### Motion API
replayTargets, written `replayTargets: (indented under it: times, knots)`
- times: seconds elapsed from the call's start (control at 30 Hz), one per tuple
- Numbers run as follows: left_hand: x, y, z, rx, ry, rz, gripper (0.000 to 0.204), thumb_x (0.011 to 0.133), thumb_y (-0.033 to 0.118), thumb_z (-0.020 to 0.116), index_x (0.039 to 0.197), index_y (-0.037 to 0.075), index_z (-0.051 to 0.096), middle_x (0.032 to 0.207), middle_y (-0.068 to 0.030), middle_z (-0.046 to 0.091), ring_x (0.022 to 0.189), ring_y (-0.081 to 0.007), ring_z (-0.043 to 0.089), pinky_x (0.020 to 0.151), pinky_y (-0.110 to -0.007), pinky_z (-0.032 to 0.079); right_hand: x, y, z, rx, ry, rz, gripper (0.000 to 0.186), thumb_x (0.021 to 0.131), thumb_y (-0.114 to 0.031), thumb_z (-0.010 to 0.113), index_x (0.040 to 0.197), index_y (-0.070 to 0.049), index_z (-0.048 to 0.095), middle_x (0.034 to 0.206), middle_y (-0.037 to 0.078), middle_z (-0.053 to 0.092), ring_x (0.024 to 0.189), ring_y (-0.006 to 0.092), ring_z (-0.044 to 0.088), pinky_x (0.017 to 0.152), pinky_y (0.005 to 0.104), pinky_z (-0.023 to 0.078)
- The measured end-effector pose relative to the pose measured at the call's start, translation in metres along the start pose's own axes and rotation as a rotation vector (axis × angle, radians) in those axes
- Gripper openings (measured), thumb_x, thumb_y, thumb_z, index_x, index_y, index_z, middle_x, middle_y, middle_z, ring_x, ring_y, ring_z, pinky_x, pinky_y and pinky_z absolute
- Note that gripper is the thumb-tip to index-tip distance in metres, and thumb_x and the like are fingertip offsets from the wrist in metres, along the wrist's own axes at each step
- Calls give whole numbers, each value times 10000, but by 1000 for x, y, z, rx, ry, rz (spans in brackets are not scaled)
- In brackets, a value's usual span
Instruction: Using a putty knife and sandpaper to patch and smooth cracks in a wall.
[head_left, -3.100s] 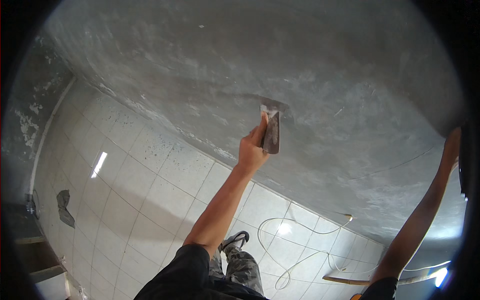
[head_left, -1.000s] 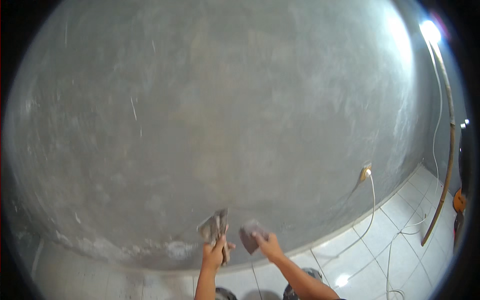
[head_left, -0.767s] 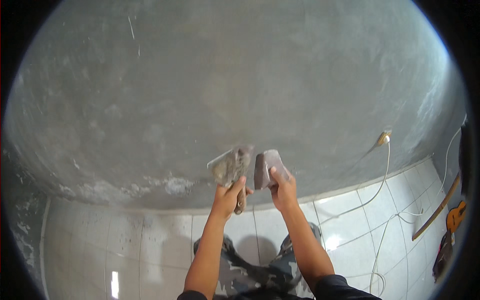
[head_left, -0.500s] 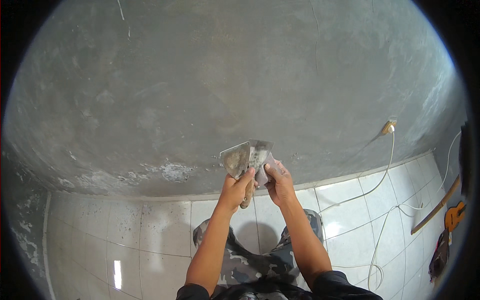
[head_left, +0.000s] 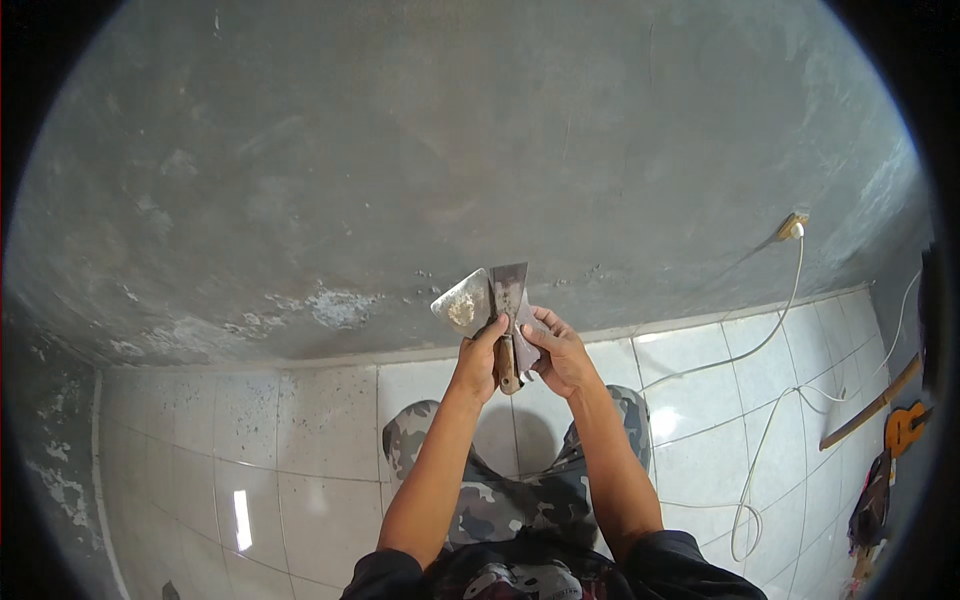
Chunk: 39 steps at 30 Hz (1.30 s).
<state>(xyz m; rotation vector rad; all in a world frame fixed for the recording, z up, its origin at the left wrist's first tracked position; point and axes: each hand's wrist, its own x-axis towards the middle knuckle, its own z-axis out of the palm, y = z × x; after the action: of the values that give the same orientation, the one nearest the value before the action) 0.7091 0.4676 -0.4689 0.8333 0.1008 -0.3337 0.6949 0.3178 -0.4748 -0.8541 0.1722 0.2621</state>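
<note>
Low in front of the wall, my left hand (head_left: 476,360) is closed around two dirty putty knives: a wide-bladed one (head_left: 460,300) angled left and a narrower one (head_left: 508,283) pointing up, with a worn wooden handle showing. Right beside it my right hand (head_left: 566,355) grips a crumpled purplish-grey sheet (head_left: 527,358), apparently sandpaper, held against the side of the narrow knife. Some fingers of both hands are hidden behind these items.
The mottled grey wall (head_left: 450,140) meets a white tiled floor (head_left: 320,430) under my camouflage-trousered legs. A plug in a socket (head_left: 795,228) trails a white cable (head_left: 740,355). At right lie a bamboo pole (head_left: 865,405), an orange guitar-shaped object (head_left: 903,428) and dark items (head_left: 872,498).
My hands have come together, bringing the sheet against the knives, and the narrow blade has turned more upright. Earlier my left arm reached along the wall. The view has tilted down.
</note>
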Motion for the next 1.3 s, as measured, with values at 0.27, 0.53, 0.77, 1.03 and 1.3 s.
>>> replayTargets:
  times: [0.27, 0.53, 0.77, 1.03, 1.3]
  knots:
    - [15, -103, -94, 161, 530, -192, 175, 946, 194, 627, 1047, 63, 572, 889, -46, 592, 756, -187, 628, 641, -369, 532, 14, 115, -74, -1298, 533, -48, 467, 834, -256, 781, 1196, -40, 580, 1017, 188, 665, 920, 326, 665, 758, 410, 540]
    - [11, -144, -141, 210, 767, -270, 216, 892, 141, 643, 1046, 5, 575, 833, -74, 603, 630, -194, 594, 544, -341, 493, 2, 163, -79, -1222, 328, -339, 280, 840, -145, 688, 1079, -30, 600, 995, 203, 637, 934, 377, 647, 819, 476, 508]
    - [12, -145, -150, 186, 740, -352, 138, 883, 159, 608, 915, 25, 612, 800, -100, 614, 676, -236, 618, 524, -378, 515, -10, 167, -73, -1283, -92, -221, 462, 884, -240, 653, 1309, -72, 592, 1076, 225, 650, 931, 358, 684, 793, 410, 565]
    - [9, -151, -142, 446, 409, -339, 650, 911, 511, 614, 1227, -51, 539, 1069, -181, 624, 866, -270, 644, 702, -390, 543, -3, 147, -80, -1232, -125, 28, 562, 756, -224, 709, 1253, 23, 622, 1077, 247, 704, 1005, 363, 700, 901, 406, 540]
    - [3, -151, -144, 369, 284, -300, 1008, 908, 793, 352, 1367, -93, 489, 1298, -238, 565, 1231, -314, 530, 1067, -400, 386, 6, 168, -76, -1036, 104, 200, 496, 847, -213, 637, 1267, 44, 575, 1158, 232, 678, 1082, 326, 656, 945, 384, 493]
